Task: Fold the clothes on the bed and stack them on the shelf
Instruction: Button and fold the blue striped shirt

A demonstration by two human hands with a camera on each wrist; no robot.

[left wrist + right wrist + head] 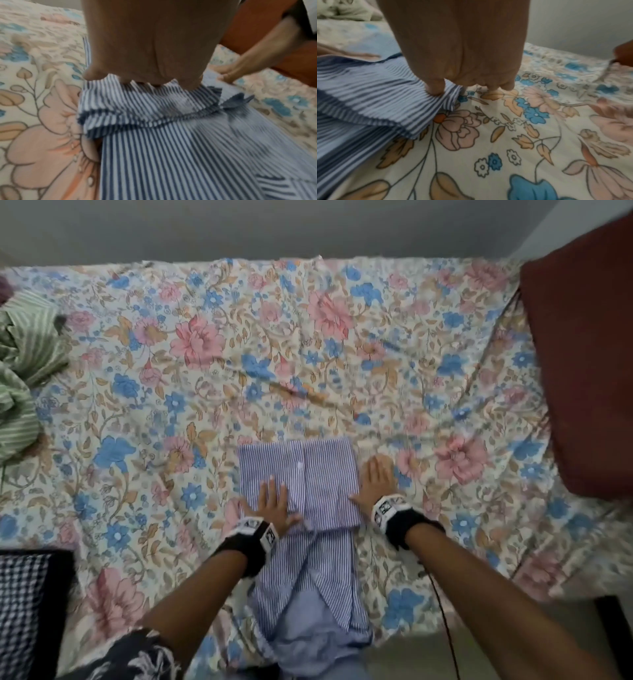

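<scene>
A blue-and-white striped shirt [318, 474] lies partly folded on the floral bedsheet [205, 354] near the bed's front edge, its upper part a neat rectangle and its lower part hanging toward me. My left hand [273, 498] presses flat on the fold's left side, fingers straight; in the left wrist view the left hand [145, 54] bears down on the layered stripes [171, 148]. My right hand [376, 475] lies flat on the sheet against the shirt's right edge. In the right wrist view its thumb [435, 88] presses the shirt's edge [359, 94].
A crumpled green striped garment [24, 361] lies at the bed's left. A dark red cushion [582, 354] fills the right side. A black-and-white checked item [24, 604] sits at bottom left. A grey wall [274, 227] runs behind the bed. A black cable [445, 628] trails from my right wrist.
</scene>
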